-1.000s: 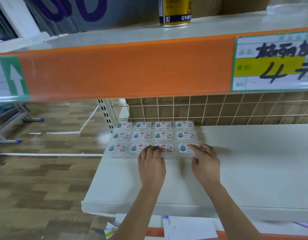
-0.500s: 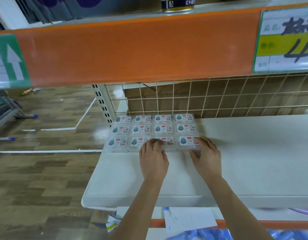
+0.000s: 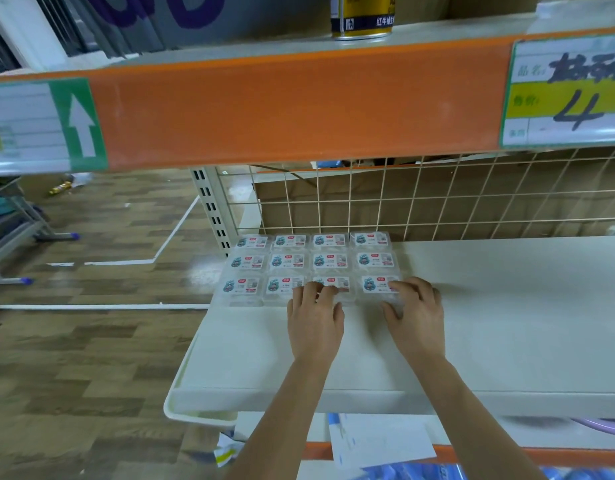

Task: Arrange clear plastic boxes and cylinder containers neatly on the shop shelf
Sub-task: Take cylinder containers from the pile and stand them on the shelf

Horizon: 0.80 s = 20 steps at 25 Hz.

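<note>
Several clear plastic boxes [image 3: 288, 260] with white printed labels lie flat in a tight grid of three rows at the back left corner of the white shelf [image 3: 507, 323]. My left hand [image 3: 314, 320] rests its fingertips on the front edge of the front-row box second from the right. Beside it, my right hand [image 3: 415, 315] has its fingers on top of the rightmost front box [image 3: 375, 285] and its thumb against that box's near edge. No cylinder container is on this shelf.
A wire mesh back panel [image 3: 437, 199] stands behind the boxes. The orange front of the upper shelf [image 3: 299, 105] overhangs, carrying a yellow can [image 3: 363, 15] and a price tag [image 3: 565, 91]. Wooden floor lies left of the shelf edge. Papers [image 3: 378, 441] lie below.
Both hands have stayed on the front-row boxes, shifting only slightly; the head camera has moved, so the view sits differently.
</note>
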Motion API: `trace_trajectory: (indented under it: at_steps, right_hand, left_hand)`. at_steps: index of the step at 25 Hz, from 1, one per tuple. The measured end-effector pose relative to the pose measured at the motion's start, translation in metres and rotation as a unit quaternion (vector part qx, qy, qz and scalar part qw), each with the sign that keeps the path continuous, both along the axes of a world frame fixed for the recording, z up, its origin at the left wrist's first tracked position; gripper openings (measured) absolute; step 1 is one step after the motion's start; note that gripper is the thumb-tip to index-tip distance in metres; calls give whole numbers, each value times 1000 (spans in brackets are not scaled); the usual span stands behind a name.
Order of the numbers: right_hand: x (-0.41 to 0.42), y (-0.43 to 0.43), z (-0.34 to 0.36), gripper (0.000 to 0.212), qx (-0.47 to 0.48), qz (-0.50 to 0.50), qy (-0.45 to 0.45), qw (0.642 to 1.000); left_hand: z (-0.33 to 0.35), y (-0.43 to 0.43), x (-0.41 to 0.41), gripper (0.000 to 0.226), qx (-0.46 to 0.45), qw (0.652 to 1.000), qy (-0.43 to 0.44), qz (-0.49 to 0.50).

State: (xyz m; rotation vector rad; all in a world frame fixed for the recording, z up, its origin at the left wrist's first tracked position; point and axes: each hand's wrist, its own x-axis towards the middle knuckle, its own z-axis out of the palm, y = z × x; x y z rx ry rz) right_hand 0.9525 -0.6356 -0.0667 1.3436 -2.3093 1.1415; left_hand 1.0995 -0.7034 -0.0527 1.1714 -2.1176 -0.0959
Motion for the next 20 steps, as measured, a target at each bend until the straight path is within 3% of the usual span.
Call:
trace_trajectory:
  at_steps: [5,20]
  right_hand:
    - [4,4,4,24,-31,17,14,999]
    - [5,12,13,36,29,43,-15,999]
  left_hand:
    - [-2,2,-1,23,-17,998,23,-49]
    - [-2,1,-1,20,-29,998,26,-49]
